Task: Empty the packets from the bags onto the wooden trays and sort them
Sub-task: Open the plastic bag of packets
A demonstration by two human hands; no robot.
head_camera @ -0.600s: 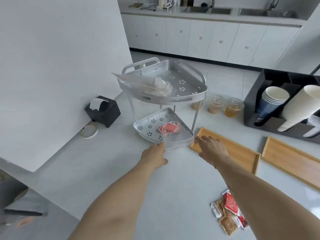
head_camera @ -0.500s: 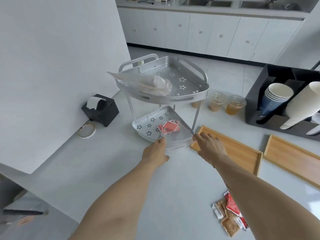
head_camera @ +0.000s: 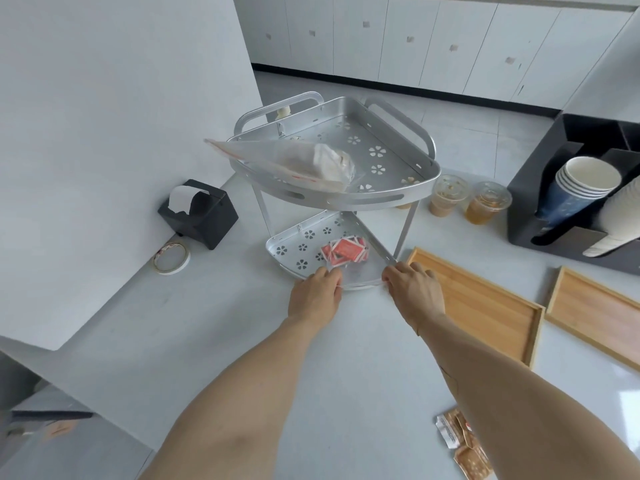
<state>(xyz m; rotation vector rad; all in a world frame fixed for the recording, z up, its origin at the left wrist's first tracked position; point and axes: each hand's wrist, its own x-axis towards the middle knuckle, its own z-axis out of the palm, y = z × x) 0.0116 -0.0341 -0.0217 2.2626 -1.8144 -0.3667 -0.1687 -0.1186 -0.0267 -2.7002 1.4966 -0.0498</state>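
Bag of red packets (head_camera: 346, 252): on lower rack shelf (head_camera: 294, 249), mouth toward viewer. Left hand (head_camera: 316, 296) and right hand (head_camera: 414, 292) at front corners, apparently pinching clear film w/ fingertips; contact unclear. Risk: uneven pull snags on shelf lip, spilling packets short of wooden tray (head_camera: 485, 306).

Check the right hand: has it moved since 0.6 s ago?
Yes. The right hand was over the near corner of the wooden tray; it has shifted left to the front rim of the lower rack shelf.
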